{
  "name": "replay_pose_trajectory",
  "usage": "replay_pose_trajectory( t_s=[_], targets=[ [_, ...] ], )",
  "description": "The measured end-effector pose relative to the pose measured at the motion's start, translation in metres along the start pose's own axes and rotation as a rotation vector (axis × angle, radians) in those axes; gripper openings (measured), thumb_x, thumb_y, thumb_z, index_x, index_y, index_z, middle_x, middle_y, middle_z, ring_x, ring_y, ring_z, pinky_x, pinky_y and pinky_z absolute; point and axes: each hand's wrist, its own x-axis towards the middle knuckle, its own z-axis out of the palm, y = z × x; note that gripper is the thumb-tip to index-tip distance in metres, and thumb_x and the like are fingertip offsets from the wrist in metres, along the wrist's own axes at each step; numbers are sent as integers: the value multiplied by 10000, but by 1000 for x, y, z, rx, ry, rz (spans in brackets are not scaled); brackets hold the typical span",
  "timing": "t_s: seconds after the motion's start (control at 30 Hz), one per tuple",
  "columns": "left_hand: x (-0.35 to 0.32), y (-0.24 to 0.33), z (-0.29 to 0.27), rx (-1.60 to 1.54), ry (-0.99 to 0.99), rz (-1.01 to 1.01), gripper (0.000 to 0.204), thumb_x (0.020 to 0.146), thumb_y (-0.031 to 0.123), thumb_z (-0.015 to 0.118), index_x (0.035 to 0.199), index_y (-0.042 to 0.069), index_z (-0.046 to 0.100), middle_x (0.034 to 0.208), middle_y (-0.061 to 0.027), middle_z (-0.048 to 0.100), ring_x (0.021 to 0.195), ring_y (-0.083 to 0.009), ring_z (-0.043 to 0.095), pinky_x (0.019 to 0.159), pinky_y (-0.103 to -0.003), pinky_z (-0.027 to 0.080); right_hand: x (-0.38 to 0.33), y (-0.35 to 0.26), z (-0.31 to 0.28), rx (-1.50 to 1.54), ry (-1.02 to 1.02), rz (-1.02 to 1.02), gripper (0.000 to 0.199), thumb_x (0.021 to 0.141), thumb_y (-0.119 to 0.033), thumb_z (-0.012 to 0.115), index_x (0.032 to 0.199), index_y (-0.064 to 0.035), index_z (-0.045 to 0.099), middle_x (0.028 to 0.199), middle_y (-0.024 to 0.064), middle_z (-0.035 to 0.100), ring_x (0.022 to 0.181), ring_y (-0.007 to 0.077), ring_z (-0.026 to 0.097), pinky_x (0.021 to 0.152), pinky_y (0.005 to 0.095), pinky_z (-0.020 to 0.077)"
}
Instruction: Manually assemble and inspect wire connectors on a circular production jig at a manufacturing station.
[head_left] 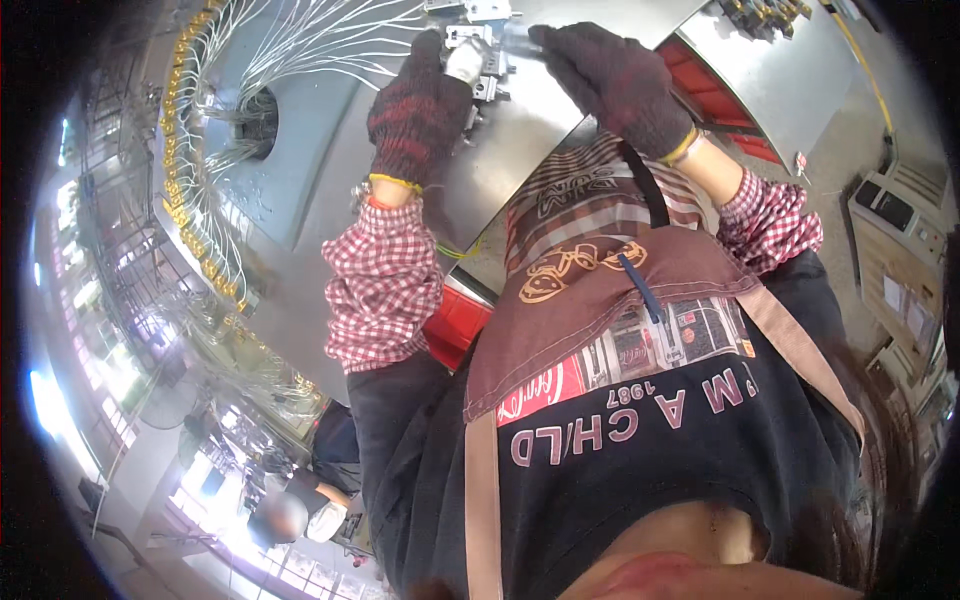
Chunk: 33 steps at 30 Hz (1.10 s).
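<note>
Small metal part (478,62) sits between both gloved hands, over the grey metal table (330,170). Left hand (418,108) closed around it. Right hand (612,80) fingers curled, touching its far edge.

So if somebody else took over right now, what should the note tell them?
Left hand, dark knit glove, grips a small shiny metal part at the far edge of the grey metal bench.
Right hand, gloved too, holds a flat silvery piece against that part.
More small metal fittings lie just beside the left hand; white wires with brass ends fan out to the left.
Done: both pieces are in hand.
Left: whether they are joined cannot be seen.
</note>
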Motion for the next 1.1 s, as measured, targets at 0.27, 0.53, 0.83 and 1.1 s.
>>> replay_pose_trajectory(
  t_s=[0.27, 0.53, 0.83, 1.1],
  targets=[
    [6, -20, 10, 256, -115, 89, 419, 984, 180, 519, 1398, 128, 547, 1520, -146, 464, 979, -420, 701, 799, -507, 591, 25, 4, -39, 545, -72, 342, 283, 884, -251, 734, 1108, -78, 748, 955, 149, 742, 860, 329, 727, 740, 436, 584],
    [14, -23, 7, 267, 59, 350, 435, 963, 207, 550, 1377, 75, 574, 1557, -188, 416, 967, -410, 708, 806, -503, 587, 16, -8, -25, 200, -92, 163, 292, 952, -277, 664, 1235, -218, 700, 1084, 75, 718, 889, 303, 707, 758, 419, 576],
    [19, -16, 11, 19, 7, 90, 548, 997, 388, 516, 1480, 146, 420, 1269, -248, 648, 1000, -490, 668, 852, -569, 529, -8, -24, -25, 384, -159, 330, 276, 940, -288, 697, 1191, -180, 733, 1028, 115, 730, 856, 312, 708, 726, 406, 569],
    [42, 18, 11, -134, -60, -135, 596, 1023, 496, 431, 1486, 123, 452, 1272, -220, 663, 1107, -435, 662, 955, -485, 518, -10, -39, -17, -48, -117, 168, 276, 970, -313, 625, 1204, -198, 713, 1066, 76, 737, 904, 300, 724, 754, 448, 576]
  ],
)
